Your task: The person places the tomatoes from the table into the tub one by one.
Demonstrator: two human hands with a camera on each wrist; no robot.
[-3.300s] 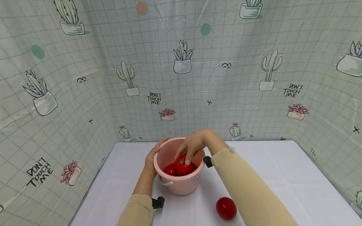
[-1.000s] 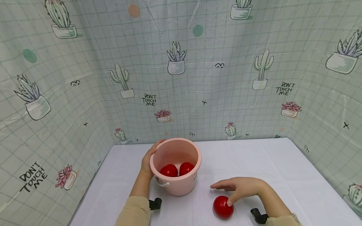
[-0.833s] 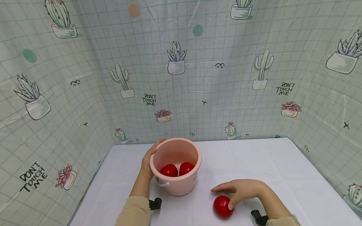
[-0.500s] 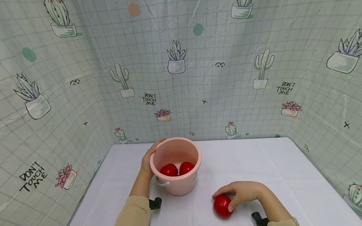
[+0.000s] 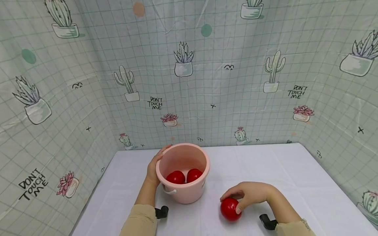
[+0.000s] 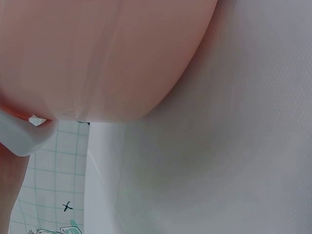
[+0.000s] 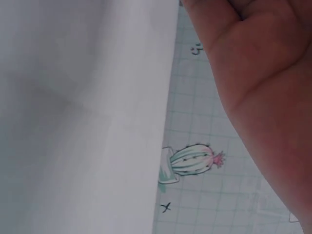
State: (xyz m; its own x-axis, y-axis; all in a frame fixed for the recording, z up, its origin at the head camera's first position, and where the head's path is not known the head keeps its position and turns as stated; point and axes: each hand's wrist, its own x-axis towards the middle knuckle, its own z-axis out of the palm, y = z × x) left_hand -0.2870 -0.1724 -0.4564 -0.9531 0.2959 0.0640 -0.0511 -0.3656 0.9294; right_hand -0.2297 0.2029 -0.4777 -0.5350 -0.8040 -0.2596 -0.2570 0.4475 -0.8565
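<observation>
A pink bucket (image 5: 192, 193) stands on the table in the head view, its mouth tilted towards me. Inside it lie two red tomatoes, a left one (image 5: 176, 177) and a right one (image 5: 194, 175). My left hand (image 5: 153, 167) holds the bucket's left side, fingers up along the rim. Right of the bucket, my right hand (image 5: 251, 194) grips another glossy red tomato (image 5: 229, 209), thumb on its near right side and fingers over its far left. The left wrist view is filled by the bucket's wall (image 6: 97, 58); in the right wrist view only the palm (image 7: 273, 73) shows.
A white cloth covers the table (image 5: 251, 164). Behind and on both sides hangs a checked curtain (image 5: 206, 82) printed with cacti. The bucket's white handle (image 5: 170, 191) hangs at its front left. Each wrist carries a black mount.
My right hand has left the bucket, where it held a tomato, and closed round the one on the table. That tomato has just shifted slightly away from me. My left hand stays on the bucket.
</observation>
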